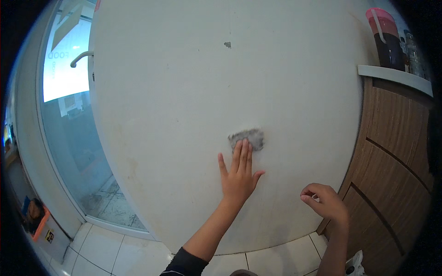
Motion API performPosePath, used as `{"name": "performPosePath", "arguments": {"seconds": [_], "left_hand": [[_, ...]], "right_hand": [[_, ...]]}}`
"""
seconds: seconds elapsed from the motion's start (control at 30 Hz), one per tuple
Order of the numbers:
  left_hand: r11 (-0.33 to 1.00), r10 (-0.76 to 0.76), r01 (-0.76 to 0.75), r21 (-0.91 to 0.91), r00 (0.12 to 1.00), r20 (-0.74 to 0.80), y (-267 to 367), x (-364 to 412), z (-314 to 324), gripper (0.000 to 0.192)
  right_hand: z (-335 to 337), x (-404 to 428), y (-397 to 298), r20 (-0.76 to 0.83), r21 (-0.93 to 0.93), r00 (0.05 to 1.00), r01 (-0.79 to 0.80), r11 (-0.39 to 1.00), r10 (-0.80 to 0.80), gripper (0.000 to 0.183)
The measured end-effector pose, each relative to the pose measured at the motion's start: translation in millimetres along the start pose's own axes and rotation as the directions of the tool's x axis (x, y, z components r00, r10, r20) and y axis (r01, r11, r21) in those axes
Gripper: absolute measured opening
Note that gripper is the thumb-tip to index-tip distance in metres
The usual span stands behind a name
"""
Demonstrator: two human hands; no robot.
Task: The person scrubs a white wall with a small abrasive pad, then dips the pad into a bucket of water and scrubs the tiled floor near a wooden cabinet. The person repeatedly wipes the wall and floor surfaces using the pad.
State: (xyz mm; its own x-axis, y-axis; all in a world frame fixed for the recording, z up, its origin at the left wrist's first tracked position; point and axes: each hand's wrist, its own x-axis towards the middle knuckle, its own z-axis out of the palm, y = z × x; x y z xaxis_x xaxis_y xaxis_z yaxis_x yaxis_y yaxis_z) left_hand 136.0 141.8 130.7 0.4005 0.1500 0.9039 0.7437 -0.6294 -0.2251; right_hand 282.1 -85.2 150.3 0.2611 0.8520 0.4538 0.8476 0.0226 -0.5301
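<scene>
My left hand [238, 176] lies against a white wall panel [165, 103], its fingers pointing up and the thumb out to the right. Three middle fingertips rest over the lower part of a grey, fuzzy-edged patch [256, 138]. Whether this is a flat pad or a bare spot in the surface, I cannot tell. To the lower right, my right hand [323, 200] hovers in front of the panel near the wooden cabinet. Its fingers are loosely curled, the tips close to the thumb, and nothing shows in them.
A brown wooden cabinet [397, 127] with a white top [393, 75] stands right, bearing a dark-filled jug [388, 48] and glass bottles [412, 51]. Left is a glass door [79, 145] with a handle [81, 58]. An orange-rimmed bin [43, 226] sits lower left on the tiled floor [100, 243].
</scene>
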Motion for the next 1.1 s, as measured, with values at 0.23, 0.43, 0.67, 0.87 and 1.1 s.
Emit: {"name": "performPosePath", "arguments": {"seconds": [0.23,0.43,0.67,0.87,1.1], "left_hand": [[0.997,0.054,-0.052,0.055,0.998,-0.024,-19.9,-18.0,5.9,0.075],[1.0,-0.024,0.023,-0.015,0.997,-0.077,2.9,36.1,-1.0,0.074],[1.0,-0.024,0.023,-0.006,0.997,-0.076,0.5,22.2,-0.2,0.076],[1.0,-0.019,0.019,0.01,1.0,0.009,-3.3,-17.7,-0.5,0.076],[0.997,0.049,-0.047,0.059,0.998,-0.031,-13.6,5.9,2.0,0.072]], "right_hand": [[-10.4,-6.2,-4.2,-0.026,-0.002,0.999,0.021,1.0,-0.021,0.02],[-11.8,-8.9,2.0,-0.044,-0.023,0.998,-0.043,0.999,0.042,0.02],[-3.3,-2.3,5.3,-0.037,-0.007,0.999,-0.012,1.0,0.012,0.02],[-11.2,-6.3,-4.3,-0.041,-0.004,0.999,-0.001,1.0,0.001,0.02],[-24.5,-18.2,-0.6,-0.115,0.028,0.993,0.02,0.999,-0.017,0.021]]}}
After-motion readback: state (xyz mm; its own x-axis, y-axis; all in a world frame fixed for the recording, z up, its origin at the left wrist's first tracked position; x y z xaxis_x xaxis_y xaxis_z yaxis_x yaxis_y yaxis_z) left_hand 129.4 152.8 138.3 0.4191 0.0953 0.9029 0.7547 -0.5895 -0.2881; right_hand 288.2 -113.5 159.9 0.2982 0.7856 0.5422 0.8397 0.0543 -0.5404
